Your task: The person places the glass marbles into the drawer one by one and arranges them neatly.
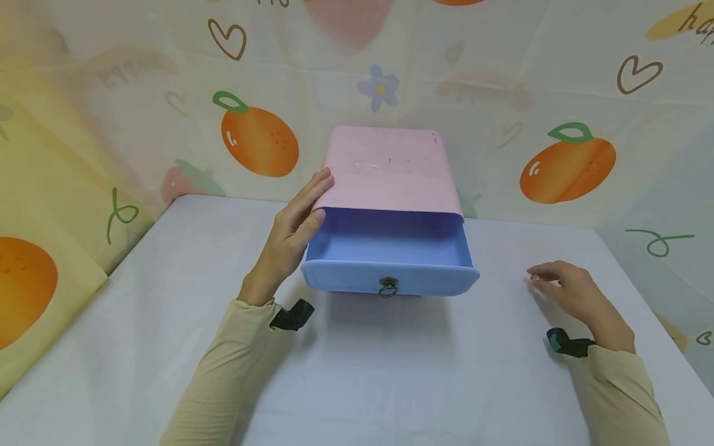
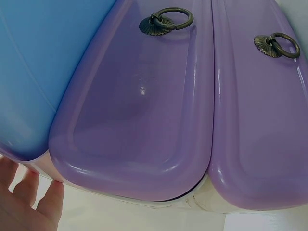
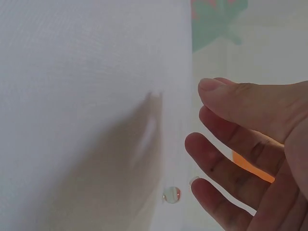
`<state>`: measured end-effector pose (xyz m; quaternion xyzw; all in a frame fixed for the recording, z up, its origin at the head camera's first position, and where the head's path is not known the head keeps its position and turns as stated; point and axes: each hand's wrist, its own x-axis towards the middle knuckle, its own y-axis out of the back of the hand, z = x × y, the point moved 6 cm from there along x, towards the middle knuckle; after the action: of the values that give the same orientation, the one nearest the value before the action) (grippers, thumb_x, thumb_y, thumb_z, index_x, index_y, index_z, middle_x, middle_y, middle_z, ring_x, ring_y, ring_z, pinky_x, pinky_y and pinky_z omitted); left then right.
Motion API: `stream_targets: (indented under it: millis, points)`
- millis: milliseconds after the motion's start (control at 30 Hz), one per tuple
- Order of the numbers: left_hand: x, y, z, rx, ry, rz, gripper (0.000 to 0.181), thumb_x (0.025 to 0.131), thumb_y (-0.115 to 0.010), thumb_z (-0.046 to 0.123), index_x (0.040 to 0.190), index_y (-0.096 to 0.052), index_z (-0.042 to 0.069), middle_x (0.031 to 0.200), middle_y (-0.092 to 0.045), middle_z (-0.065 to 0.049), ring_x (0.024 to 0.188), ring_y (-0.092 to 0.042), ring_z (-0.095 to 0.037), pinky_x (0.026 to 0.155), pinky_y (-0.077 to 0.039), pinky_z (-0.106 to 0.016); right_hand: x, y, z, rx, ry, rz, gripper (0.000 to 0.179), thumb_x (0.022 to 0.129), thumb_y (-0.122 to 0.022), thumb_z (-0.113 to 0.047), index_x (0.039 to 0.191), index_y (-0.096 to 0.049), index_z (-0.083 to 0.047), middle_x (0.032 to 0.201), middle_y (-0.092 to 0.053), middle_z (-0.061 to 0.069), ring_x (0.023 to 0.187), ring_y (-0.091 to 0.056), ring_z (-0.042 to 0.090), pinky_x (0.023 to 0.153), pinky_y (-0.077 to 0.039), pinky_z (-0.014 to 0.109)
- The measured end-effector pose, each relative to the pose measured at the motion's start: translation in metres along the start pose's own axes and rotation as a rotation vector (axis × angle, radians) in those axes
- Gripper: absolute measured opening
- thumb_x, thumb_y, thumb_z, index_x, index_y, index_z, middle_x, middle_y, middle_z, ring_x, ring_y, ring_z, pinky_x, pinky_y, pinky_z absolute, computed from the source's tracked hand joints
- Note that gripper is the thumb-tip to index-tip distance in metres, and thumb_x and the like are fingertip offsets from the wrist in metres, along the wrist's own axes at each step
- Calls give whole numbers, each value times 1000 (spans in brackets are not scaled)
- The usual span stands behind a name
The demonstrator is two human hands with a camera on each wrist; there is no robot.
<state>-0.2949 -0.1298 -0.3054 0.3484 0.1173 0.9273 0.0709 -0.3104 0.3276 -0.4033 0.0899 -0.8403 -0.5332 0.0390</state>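
A small cabinet with a pink shell (image 1: 390, 167) has its light blue top drawer (image 1: 385, 279) pulled out towards me; a bronze ring handle (image 1: 388, 287) hangs on the drawer's front. My left hand (image 1: 284, 241) rests along the shell's left side with its fingers straight. In the left wrist view, its fingertips touch the cabinet's side beside the blue drawer. My right hand (image 1: 571, 294) is at the right side of the table, fingers loosely bent. Close to its fingertips, in the right wrist view, is a small clear round piece (image 3: 172, 195) with a reddish edge.
Two purple drawers (image 2: 130, 106) with bronze rings sit pushed in beside the blue one in the left wrist view. A white cloth (image 1: 390, 384) covers the table. Behind the cabinet hangs a curtain (image 1: 485, 93) printed with oranges and hearts.
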Motion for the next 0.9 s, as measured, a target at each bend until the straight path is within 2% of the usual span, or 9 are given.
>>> stream_targets:
  millis: [633,900]
  points:
    - [0,0,0,12,15,-5,49,100,-45,9,149,-46,9,160,-37,2,151,-25,-8,125,-22,-29,-4,12,-26,10,94,89,31,97,-62,-13,121,-64,7,116,-65,30,106,-57,43,93,-46,65]
    - [0,0,-1,7,15,-4,49,99,-45,8,148,-46,9,160,-37,1,151,-26,-8,125,-22,-29,-6,20,-39,0,141,150,30,96,-63,-12,120,-65,5,114,-67,27,105,-58,42,91,-47,65]
